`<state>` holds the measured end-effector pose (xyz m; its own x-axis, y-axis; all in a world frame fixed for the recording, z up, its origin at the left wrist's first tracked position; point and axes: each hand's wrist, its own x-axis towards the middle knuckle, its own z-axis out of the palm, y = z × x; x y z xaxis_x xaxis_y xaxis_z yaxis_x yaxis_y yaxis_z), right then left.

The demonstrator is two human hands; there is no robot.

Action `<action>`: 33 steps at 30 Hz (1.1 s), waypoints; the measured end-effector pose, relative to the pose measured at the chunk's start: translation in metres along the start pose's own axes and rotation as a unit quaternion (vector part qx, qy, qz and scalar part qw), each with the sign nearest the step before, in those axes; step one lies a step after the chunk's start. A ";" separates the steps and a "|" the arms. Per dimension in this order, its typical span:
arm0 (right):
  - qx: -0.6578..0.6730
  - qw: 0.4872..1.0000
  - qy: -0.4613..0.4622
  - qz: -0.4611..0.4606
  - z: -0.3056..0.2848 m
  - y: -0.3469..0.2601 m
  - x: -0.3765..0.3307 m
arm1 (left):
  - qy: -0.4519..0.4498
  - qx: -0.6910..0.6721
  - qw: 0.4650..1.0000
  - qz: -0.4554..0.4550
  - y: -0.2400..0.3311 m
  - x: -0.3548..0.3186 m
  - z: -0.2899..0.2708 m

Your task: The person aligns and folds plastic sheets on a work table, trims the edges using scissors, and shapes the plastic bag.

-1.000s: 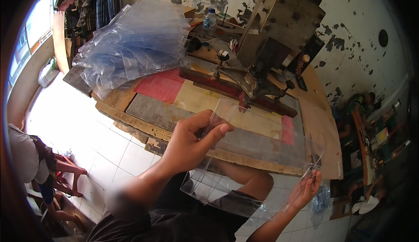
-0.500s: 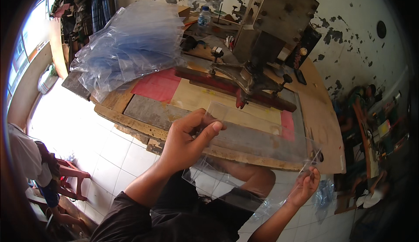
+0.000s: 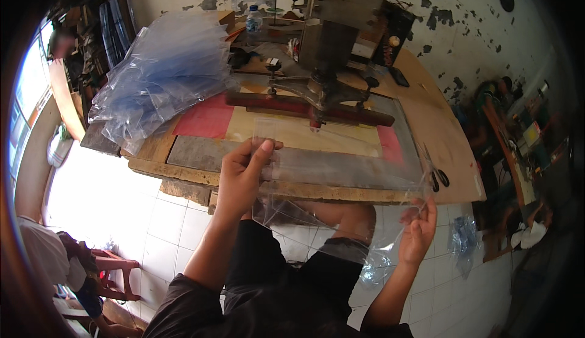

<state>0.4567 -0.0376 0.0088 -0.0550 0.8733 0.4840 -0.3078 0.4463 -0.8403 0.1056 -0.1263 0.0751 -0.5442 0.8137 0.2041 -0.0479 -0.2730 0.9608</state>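
Observation:
Stretched between my hands is a clear plastic sleeve (image 3: 341,182), see-through and hanging in front of the table edge. My left hand (image 3: 242,170) pinches its left end, thumb on top. At the other end, my right hand (image 3: 419,231) grips the near right corner with bent fingers. Behind the sleeve stands a press with a long red bar (image 3: 268,102) above a yellow sheet (image 3: 244,126) with pink sheets (image 3: 207,118) at its ends. Some of the sleeve's lower edge blurs into the floor behind it.
A large heap of clear plastic sleeves (image 3: 164,73) lies at the table's left. Scissors (image 3: 437,178) rest at the right edge, a phone (image 3: 398,76) farther back. A water bottle (image 3: 253,22) stands behind. On the left, a person (image 3: 46,246) is near a red stool (image 3: 119,271).
The view has shifted, so the press and table appear farther left. Both hands still hold the sleeve and sit slightly higher in the picture; the scissors now show more fully.

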 end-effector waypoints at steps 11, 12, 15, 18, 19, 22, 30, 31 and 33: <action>-0.075 0.964 -0.201 0.157 0.020 0.029 -0.058 | 0.051 -0.009 0.998 0.043 -0.014 -0.060 -0.049; -0.072 0.964 -0.202 0.158 0.024 0.030 -0.062 | 0.052 -0.006 0.998 0.043 -0.014 -0.066 -0.052; -0.132 0.952 -0.237 0.144 0.032 0.034 -0.072 | 0.056 0.007 0.993 0.105 -0.012 -0.082 -0.068; -0.093 0.956 -0.252 0.117 0.036 0.045 -0.079 | 0.086 -0.093 0.987 0.099 -0.002 -0.099 -0.079; -0.090 0.955 -0.255 0.119 0.040 0.045 -0.079 | 0.099 -0.091 0.985 0.109 0.001 -0.104 -0.083; -0.075 0.962 -0.238 0.112 0.042 0.037 -0.076 | 0.167 -0.099 0.973 0.125 0.018 -0.110 -0.073; 0.061 0.970 -0.191 0.139 0.023 -0.010 -0.047 | 0.201 -0.085 0.974 0.067 0.037 -0.086 -0.043; 0.065 0.972 -0.170 0.149 0.016 -0.014 -0.042 | 0.143 -0.133 0.979 0.063 0.029 -0.078 -0.048; 0.068 0.977 -0.126 0.159 0.009 -0.021 -0.034 | 0.089 -0.131 0.985 0.068 0.020 -0.061 -0.039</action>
<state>0.4569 -0.0780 0.0120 -0.3956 0.8797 0.2640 -0.3603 0.1157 -0.9256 0.1049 -0.2014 0.0740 -0.6970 0.6645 0.2697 -0.1659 -0.5153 0.8408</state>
